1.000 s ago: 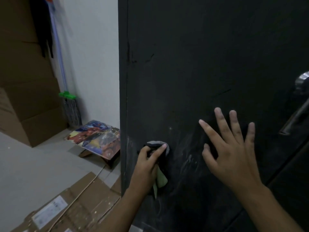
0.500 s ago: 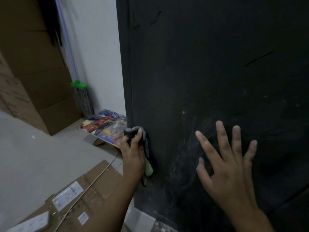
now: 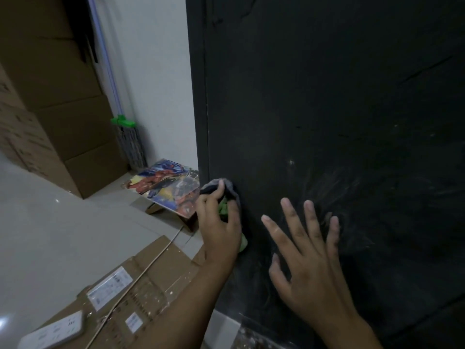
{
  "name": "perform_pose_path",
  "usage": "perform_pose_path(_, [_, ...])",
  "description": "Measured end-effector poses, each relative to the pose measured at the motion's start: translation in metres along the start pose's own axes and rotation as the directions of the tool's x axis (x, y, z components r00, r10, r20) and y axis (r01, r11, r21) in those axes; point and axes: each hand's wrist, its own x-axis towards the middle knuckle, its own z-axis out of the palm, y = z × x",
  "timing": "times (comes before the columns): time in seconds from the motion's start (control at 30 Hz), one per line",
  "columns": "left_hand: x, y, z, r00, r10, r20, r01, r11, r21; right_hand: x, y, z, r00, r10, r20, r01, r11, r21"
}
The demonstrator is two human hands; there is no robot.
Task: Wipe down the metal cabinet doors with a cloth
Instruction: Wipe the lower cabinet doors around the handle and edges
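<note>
You have one cloth (image 3: 232,191) (grey over green), gripped in the curled fingers of your left hand (image 3: 219,230), against the one black cabinet door (image 3: 327,96) at its left edge. Your right hand (image 3: 309,268) spreads straight fingers, holding nothing; bare door stretches rightward.

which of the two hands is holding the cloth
The left hand, which grips the grey-green cloth at the left edge of the cabinet door; the right hand is spread open, holding nothing.
</note>
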Motion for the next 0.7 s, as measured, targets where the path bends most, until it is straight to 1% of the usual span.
perform_pose_path(0.13, [-0.001,0.039,-0.006,0.990,0.026,0.135,-0.011,0.994,-0.105,-0.001,-0.001,0.005,0.999,-0.029,-0.043,0.027,0.998,-0.051])
perform_pose_path(0.2, [-0.004,0.055,-0.009,0.964,0.083,0.252,-0.032,0.979,-0.200,0.001,0.001,0.005,0.997,-0.012,-0.071,0.008,0.998,-0.060])
perform_pose_path(0.23, [-0.006,0.065,-0.009,0.939,0.109,0.325,-0.026,0.968,-0.250,0.002,0.003,0.006,0.996,-0.009,-0.085,0.003,0.998,-0.068])
perform_pose_path(0.3, [-0.011,0.086,-0.007,0.881,0.150,0.450,0.016,0.939,-0.343,0.003,0.008,0.007,0.993,0.002,-0.119,-0.013,0.996,-0.091])
perform_pose_path(0.4, [-0.017,0.112,-0.002,0.795,0.177,0.580,0.128,0.886,-0.446,0.005,0.018,0.005,0.974,0.072,-0.214,-0.089,0.993,-0.071])
perform_pose_path(0.47, [-0.021,0.121,-0.001,0.702,0.191,0.686,0.226,0.854,-0.469,0.006,0.029,0.000,0.957,0.091,-0.276,-0.116,0.990,-0.076])
perform_pose_path(0.53, [-0.022,0.127,-0.003,0.597,0.207,0.775,0.277,0.853,-0.442,0.004,0.048,-0.006,0.940,0.082,-0.331,-0.121,0.988,-0.099])
perform_pose_path(0.57, [-0.019,0.129,-0.004,0.569,0.223,0.792,0.246,0.873,-0.422,0.002,0.060,-0.009,0.930,0.069,-0.360,-0.120,0.985,-0.121])
perform_pose_path(0.6, [-0.015,0.128,-0.005,0.571,0.253,0.781,0.163,0.898,-0.410,-0.001,0.071,-0.012,0.922,0.050,-0.385,-0.115,0.982,-0.149])
perform_pose_path(0.63, [-0.009,0.126,-0.006,0.593,0.300,0.747,0.041,0.916,-0.400,-0.003,0.082,-0.014,0.915,0.027,-0.403,-0.108,0.978,-0.180])
perform_pose_path(0.7, [0.004,0.116,-0.008,0.670,0.387,0.633,-0.194,0.915,-0.353,-0.005,0.091,-0.014,0.903,0.005,-0.429,-0.105,0.972,-0.210])
